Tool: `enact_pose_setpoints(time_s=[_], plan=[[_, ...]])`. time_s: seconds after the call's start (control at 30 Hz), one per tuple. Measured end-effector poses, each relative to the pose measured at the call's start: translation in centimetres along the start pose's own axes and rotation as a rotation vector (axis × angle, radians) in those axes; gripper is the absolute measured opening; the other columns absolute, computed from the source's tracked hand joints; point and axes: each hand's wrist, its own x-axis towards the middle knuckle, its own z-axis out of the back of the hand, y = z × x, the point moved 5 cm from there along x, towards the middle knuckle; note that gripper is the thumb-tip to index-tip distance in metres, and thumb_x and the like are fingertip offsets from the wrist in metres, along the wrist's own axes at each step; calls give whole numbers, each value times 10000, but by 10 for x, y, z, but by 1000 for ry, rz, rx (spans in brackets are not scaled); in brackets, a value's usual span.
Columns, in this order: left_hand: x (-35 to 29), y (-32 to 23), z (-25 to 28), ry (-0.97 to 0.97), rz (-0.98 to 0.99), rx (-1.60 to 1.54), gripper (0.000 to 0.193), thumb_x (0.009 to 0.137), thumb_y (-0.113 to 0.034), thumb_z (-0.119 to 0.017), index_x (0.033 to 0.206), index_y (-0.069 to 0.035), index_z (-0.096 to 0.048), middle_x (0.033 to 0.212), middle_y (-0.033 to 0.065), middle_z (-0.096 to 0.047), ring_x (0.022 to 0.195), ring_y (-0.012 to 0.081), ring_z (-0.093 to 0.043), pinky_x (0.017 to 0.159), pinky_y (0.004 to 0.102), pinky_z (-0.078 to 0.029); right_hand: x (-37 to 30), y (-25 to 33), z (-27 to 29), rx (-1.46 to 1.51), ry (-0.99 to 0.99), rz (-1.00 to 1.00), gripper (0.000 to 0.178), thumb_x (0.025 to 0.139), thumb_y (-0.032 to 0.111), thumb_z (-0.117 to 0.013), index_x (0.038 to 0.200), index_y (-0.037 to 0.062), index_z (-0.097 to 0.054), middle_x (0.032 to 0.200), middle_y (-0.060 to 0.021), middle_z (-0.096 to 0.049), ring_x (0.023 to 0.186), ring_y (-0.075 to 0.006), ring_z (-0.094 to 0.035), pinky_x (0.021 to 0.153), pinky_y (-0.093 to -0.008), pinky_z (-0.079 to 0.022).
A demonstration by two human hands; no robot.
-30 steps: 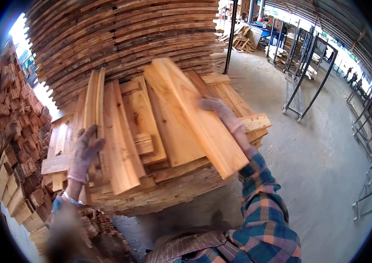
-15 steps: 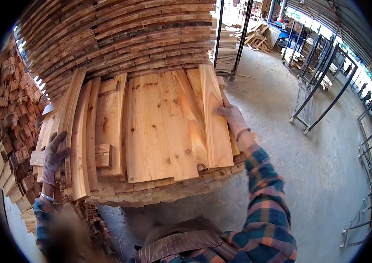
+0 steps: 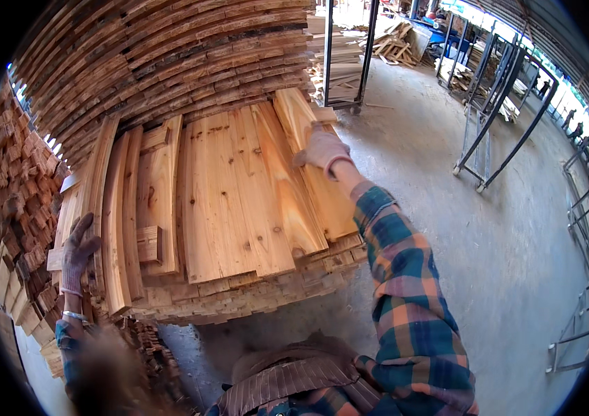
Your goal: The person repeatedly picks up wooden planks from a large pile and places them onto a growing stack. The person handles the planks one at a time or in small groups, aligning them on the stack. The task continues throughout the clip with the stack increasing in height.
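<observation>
My right hand (image 3: 325, 150), in a pale glove, is over the wide wooden board (image 3: 332, 208) at the right end of a row of boards. Its thumb reaches left across the wood and one finger points away from me, apart from the thumb; the other fingers are partly hidden. On the left, my left hand (image 3: 77, 255), also gloved, rests beside the upright-edged planks (image 3: 100, 180) with its fingers apart. Between the hands lie flat, knotty boards (image 3: 228, 201) side by side. A short block (image 3: 149, 244) sits on the planks left of them.
A tall wall of stacked wood strips (image 3: 169, 55) rises behind the boards. More rough pieces (image 3: 20, 187) are piled at the left. Metal frame racks (image 3: 495, 118) stand on the concrete floor (image 3: 440, 208) to the right. A wood heap (image 3: 395, 41) lies farther back.
My right hand has moved away from me and left, off the loose board's outer edge. That board no longer overlaps the row as before. My left hand stays by the planks; the view has shifted slightly.
</observation>
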Motion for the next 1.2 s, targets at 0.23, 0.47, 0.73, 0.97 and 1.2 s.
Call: enact_pose_setpoints(time_s=[0.23, 0.47, 0.73, 0.97, 1.2], plan=[[-1, 15, -8, -46, 15, -140, 786, 742, -239, -760, 1420, 15, -454, 1516, 124, -368, 1428, 237, -300, 1159, 332, -252, 4, -120, -9, 234, -149, 27, 566, 791, 395, -679, 1243, 62, -611, 1108, -243, -662, 1061, -376, -631, 903, -429, -506], [-24, 6, 4, -93, 47, -68, 739, 739, -219, -736, 1390, 27, -487, 1435, 109, -451, 1371, 231, -381, 1132, 313, -283, 49, -87, -46, 244, -304, 89, 346, 887, 340, -565, 1151, 153, -685, 940, -205, -694, 908, -377, -667, 818, -438, -538], [-20, -1, 7, -58, 3, 156, 658, 804, -296, -740, 1368, -30, -528, 1435, 152, -478, 1391, 270, -365, 1157, 343, -254, 40, -58, -27, -69, -58, 113, 594, 921, 500, -504, 1342, 84, -534, 1154, -270, -637, 1098, -403, -615, 912, -484, -494], [-6, -6, -3, -54, 31, 142, 684, 798, -299, -761, 1393, -68, -518, 1493, 153, -418, 1432, 259, -306, 1172, 346, -229, -15, 21, -12, -205, -83, -10, 763, 803, 476, -715, 1445, 173, -439, 1281, -217, -599, 1190, -358, -575, 990, -442, -461], [-11, 1, 0, -97, 53, 108, 674, 794, -300, -767, 1386, -80, -532, 1499, 143, -413, 1442, 258, -290, 1174, 352, -227, -92, 20, 44, -18, 80, 633, 783, 730, 220, -776, 1445, 211, -456, 1289, -227, -550, 1162, -401, -551, 1016, -424, -462]])
